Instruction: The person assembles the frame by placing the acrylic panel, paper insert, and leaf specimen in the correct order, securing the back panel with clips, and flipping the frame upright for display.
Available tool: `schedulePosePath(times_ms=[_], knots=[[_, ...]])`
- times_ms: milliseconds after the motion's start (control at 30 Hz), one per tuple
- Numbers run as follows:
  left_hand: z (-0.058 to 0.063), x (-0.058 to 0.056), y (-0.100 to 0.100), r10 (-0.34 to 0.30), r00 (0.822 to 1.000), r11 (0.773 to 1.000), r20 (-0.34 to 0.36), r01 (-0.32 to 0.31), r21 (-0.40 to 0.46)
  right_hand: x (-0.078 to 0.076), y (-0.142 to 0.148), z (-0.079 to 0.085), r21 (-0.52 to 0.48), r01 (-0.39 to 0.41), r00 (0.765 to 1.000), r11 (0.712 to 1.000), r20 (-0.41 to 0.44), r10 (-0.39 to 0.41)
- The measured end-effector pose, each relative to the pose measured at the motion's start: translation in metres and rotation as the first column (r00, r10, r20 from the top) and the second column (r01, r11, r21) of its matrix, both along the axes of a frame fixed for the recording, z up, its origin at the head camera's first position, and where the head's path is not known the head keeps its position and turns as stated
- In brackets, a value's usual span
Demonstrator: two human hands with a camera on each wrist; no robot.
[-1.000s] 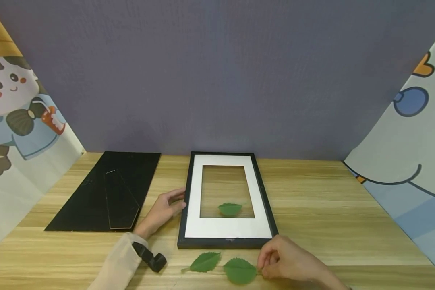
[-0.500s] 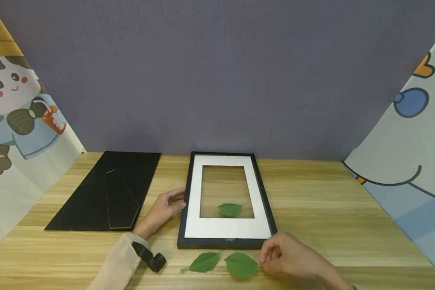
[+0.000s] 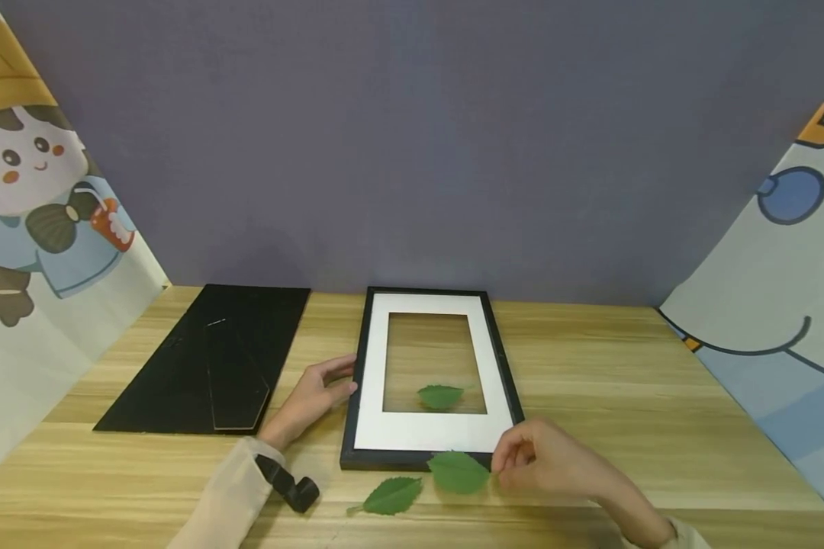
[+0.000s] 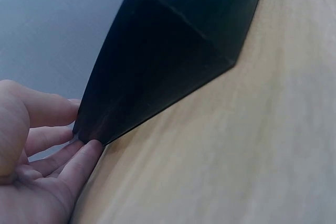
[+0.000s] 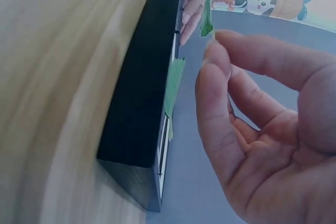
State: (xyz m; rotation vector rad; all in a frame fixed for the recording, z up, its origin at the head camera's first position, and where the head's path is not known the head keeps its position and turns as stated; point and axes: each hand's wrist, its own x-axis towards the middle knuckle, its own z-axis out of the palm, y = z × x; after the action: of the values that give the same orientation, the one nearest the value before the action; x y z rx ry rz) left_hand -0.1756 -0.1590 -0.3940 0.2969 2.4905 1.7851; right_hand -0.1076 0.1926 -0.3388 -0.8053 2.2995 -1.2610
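As the right hand [image 3: 548, 461] pinches a green saw-edged leaf [image 3: 458, 473], the left hand [image 3: 312, 398] relaxed against a black rectangular frame [image 3: 384, 460], one slack fingertip could drop the leaf.

A black frame [image 3: 378, 459] with a white inner border [image 3: 412, 431] is lying flat on the surface [image 3: 625, 381]. One serrated green leaf [image 3: 458, 473] is being held by its stem near its front edge; a second leaf [image 3: 393, 496] is resting before it, a third leaf [image 3: 441, 396] inside its opening.

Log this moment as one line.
left hand: touching frame, left side | right hand: pinching first leaf, off the table | second leaf: in mat window | third leaf: on table | black board: left of frame
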Motion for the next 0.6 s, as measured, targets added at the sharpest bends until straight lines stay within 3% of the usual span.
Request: schedulePosePath(times_ms=[600], knots=[[-0.001,-0.001,0.0,0.004,1.0,1.0,0.006,-0.004,-0.005,-0.022,0.003,0.009,0.023,0.042,0.999,0.999,-0.009,-0.041]])
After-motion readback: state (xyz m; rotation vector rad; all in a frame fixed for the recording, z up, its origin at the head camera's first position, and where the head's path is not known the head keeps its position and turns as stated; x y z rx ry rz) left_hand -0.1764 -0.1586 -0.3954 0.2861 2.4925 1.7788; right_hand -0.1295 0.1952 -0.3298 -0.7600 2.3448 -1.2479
